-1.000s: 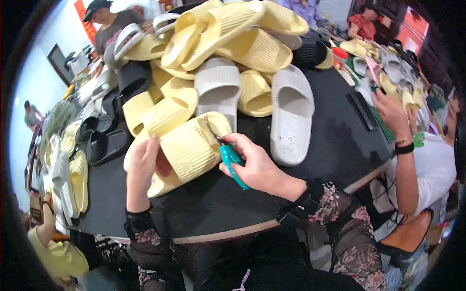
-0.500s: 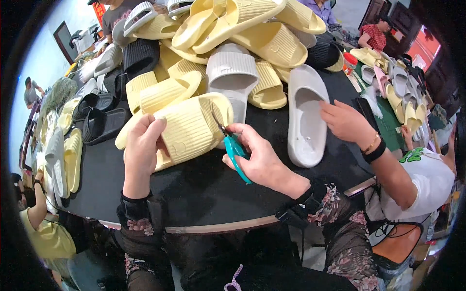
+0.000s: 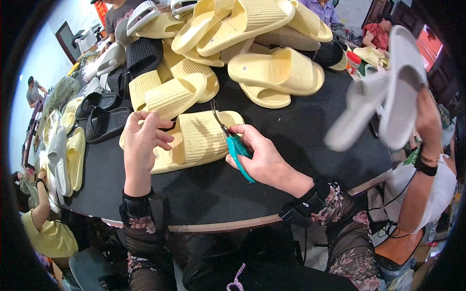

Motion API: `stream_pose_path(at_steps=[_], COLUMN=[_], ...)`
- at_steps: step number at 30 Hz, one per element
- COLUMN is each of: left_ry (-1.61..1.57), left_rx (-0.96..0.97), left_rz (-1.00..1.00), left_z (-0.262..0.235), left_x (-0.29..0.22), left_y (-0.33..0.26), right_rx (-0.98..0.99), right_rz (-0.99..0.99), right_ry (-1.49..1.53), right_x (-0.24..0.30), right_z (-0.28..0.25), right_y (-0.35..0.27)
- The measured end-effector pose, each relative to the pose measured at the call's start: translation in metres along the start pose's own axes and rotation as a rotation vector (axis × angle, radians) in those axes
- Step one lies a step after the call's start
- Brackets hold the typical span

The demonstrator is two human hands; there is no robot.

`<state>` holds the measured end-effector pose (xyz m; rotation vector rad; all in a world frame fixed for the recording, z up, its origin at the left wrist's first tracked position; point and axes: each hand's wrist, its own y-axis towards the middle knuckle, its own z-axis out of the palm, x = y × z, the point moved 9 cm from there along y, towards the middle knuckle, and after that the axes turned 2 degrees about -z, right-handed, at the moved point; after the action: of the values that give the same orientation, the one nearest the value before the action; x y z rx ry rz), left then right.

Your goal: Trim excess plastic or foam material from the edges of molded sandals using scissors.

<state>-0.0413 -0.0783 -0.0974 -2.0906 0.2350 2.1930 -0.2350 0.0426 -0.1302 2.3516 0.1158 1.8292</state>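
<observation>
My right hand [image 3: 267, 155] grips teal-handled thread snips [image 3: 238, 148], their thin blades pointing up and away from me. Behind the blades, on the black table, lies a yellow ribbed slide slipper [image 3: 201, 138]; the blades overlap its strap in the view, and I cannot tell whether they touch it. A fine thread-like strand shows near the blade tips. My left hand [image 3: 143, 140] hovers over the slipper's left end, fingers apart and holding nothing. Part of that end is hidden by this hand.
A heap of yellow slippers [image 3: 247, 26] rises at the far side, with black slippers [image 3: 104, 121] and grey ones [image 3: 59, 160] to the left. At right, a co-worker's hand [image 3: 428, 116] holds up grey slippers [image 3: 404, 106]. The wooden table edge [image 3: 228, 224] runs before me.
My left hand has let go of the yellow slipper, which now lies on the table. The co-worker has lifted grey slippers away to the right. A yellow slipper in the heap has slid down.
</observation>
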Motion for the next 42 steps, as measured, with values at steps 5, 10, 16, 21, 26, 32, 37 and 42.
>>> stream_pose_path(at_steps=[5, 10, 16, 21, 26, 32, 37, 42], left_ry=[0.165, 0.431, 0.125, 0.018, -0.039, -0.081, -0.007, -0.017], left_rx=[-0.019, -0.055, 0.248, 0.325, 0.396, 0.308, 0.321, 0.287], left_rz=[-0.033, 0.001, -0.125, -0.089, 0.017, 0.057, 0.094, 0.106], left_z=[-0.010, -0.018, 0.022, 0.035, 0.052, 0.044, 0.046, 0.053], left_x=[0.001, -0.002, 0.025, 0.023, 0.017, 0.023, 0.018, 0.010], left_y=[0.003, 0.008, 0.001, -0.006, -0.015, -0.011, -0.012, -0.021], right_rx=[-0.070, -0.070, -0.137, -0.175, -0.108, -0.148, -0.122, -0.135], right_rz=[-0.073, -0.051, -0.088, -0.084, -0.086, -0.198, -0.195, -0.229], right_ry=[-0.045, -0.145, -0.219, -0.158, -0.105, 0.060, -0.050, -0.117], right_x=[0.003, 0.011, 0.009, 0.010, 0.009, 0.013, 0.028, 0.035], right_z=[-0.005, -0.010, -0.014, -0.018, -0.012, -0.011, -0.011, -0.012], right_y=[0.001, 0.002, 0.002, 0.004, 0.003, 0.002, -0.005, -0.009])
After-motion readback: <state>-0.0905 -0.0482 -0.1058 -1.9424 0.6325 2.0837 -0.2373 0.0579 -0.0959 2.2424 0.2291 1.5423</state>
